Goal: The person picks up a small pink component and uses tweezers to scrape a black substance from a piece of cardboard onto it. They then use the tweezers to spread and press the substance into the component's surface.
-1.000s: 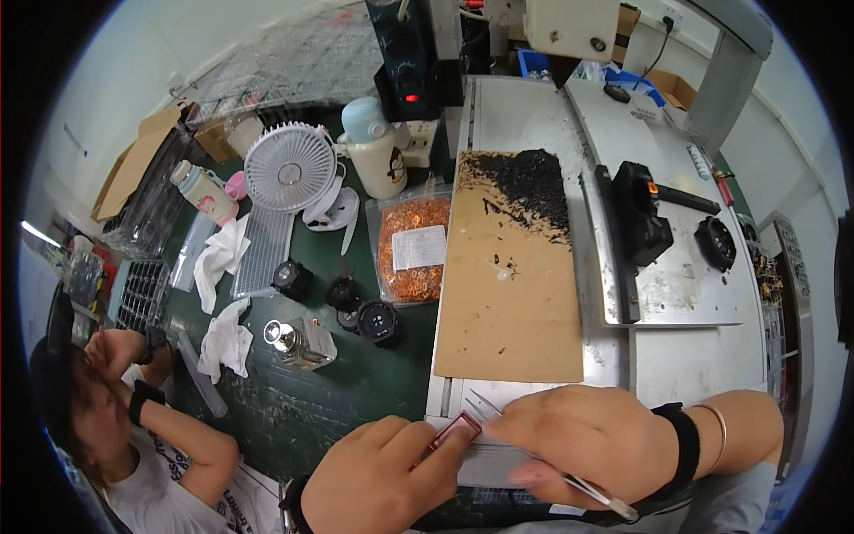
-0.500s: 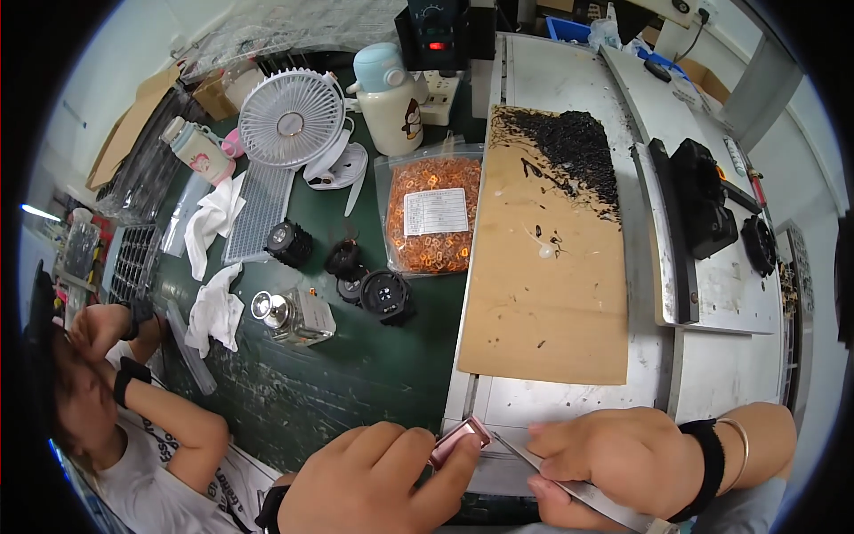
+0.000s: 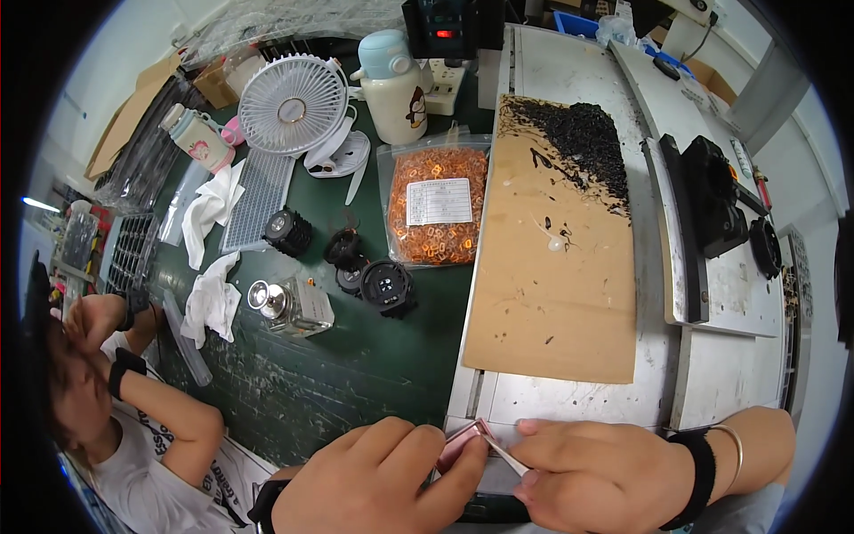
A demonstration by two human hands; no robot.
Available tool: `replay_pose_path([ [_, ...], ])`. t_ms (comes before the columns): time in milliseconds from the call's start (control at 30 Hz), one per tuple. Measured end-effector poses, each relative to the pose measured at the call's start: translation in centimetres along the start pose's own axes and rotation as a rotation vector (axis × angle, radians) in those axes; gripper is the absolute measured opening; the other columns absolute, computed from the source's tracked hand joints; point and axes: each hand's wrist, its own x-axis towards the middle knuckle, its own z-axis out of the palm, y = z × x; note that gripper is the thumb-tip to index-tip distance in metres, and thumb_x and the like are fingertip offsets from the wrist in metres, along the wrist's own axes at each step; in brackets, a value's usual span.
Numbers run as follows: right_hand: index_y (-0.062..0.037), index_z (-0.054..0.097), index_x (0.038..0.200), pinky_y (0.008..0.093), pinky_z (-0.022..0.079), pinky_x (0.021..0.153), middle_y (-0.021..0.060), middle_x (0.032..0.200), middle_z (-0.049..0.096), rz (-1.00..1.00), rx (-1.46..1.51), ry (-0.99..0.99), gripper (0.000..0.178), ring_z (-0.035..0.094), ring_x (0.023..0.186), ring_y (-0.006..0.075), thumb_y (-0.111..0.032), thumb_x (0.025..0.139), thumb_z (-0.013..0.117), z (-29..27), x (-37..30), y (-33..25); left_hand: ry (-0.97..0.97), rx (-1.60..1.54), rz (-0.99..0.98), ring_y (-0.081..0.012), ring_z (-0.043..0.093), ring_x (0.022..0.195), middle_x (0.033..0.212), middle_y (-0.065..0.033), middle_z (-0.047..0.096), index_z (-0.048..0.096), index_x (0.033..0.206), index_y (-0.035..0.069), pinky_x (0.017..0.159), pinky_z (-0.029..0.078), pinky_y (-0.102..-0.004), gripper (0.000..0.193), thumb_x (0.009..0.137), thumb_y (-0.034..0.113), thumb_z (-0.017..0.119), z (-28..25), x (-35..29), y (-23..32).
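At the front of the bench, my left hand pinches a small pink metallic rectangular shell between thumb and fingers. Its open end faces my right hand, which is closed around thin metal tweezers. The tweezers' tip reaches the shell's right-hand rim; whether it goes inside is too small to tell. Ahead of both hands lies a brown cardboard sheet, with a heap of thin black pieces at its far end.
To the left stand a glass pump bottle, several black round parts, a bag of orange pieces, a white fan and a tumbler. Black fixtures sit at right. Another person leans at far left.
The tweezers' tip has moved left to the rim of the pink shell, and my right hand now covers more of the tweezers. The whole view has shifted slightly.
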Motion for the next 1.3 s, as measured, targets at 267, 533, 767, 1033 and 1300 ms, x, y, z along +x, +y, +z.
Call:
replay_pose_path([
  [267, 0.0039, 0.056, 0.085, 0.0402, 0.056, 0.078, 0.0199, 0.088, 0.060, -0.059, 0.036, 0.015, 0.018, 0.062, 0.072, 0.0349, 0.005, 0.073, 0.069, 0.7, -0.5, 0.2, -0.018, -0.008, 0.002, -0.0247, 0.052, 0.070, 0.078, -0.0088, 0.048, 0.064, 0.107, 0.003, 0.059, 0.048, -0.0339, 0.041, 0.066, 0.002, 0.066, 0.0, -0.2, 0.1],
  [533, 0.0033, 0.056, 0.088, 0.0390, 0.056, 0.072, 0.0206, 0.087, 0.061, -0.022, 0.009, 0.032, 0.021, 0.064, 0.074, 0.0352, 0.003, 0.073, 0.070, 0.6, -0.6, 0.3, 0.003, -0.002, 0.014, -0.0252, 0.052, 0.069, 0.078, -0.0091, 0.048, 0.064, 0.106, 0.002, 0.059, 0.048, -0.0340, 0.039, 0.067, 0.003, 0.066, 0.2, 0.0, 0.0],
  [767, 0.0003, 0.057, 0.088, 0.0361, 0.054, 0.063, 0.0184, 0.088, 0.062, 0.012, 0.008, 0.022, 0.024, 0.064, 0.070, 0.0321, 0.002, 0.071, 0.073, 0.5, -0.5, 0.2, 0.000, -0.004, 0.016, -0.0254, 0.051, 0.068, 0.077, -0.0094, 0.047, 0.064, 0.106, 0.001, 0.058, 0.047, -0.0342, 0.040, 0.067, 0.003, 0.065, 0.1, 0.0, 0.0],
  [1033, -0.0010, 0.056, 0.088, 0.0354, 0.053, 0.062, 0.0152, 0.085, 0.062, 0.029, 0.005, 0.053, 0.024, 0.063, 0.067, 0.0299, 0.002, 0.071, 0.073, 0.8, -0.8, 0.3, 0.001, 0.010, 0.003, -0.0251, 0.052, 0.069, 0.078, -0.0090, 0.047, 0.064, 0.106, 0.002, 0.057, 0.047, -0.0341, 0.039, 0.067, 0.004, 0.066, 0.3, 0.0, 0.3],
  [1300, -0.0016, 0.056, 0.087, 0.0362, 0.053, 0.062, 0.0158, 0.088, 0.063, 0.039, 0.020, 0.082, 0.022, 0.063, 0.068, 0.0318, 0.000, 0.073, 0.072, 1.0, -0.8, 0.5, 0.010, 0.024, 0.002, -0.0252, 0.052, 0.069, 0.078, -0.0090, 0.047, 0.063, 0.107, 0.002, 0.057, 0.047, -0.0342, 0.039, 0.068, 0.005, 0.065, 0.2, 0.0, 0.3],
])
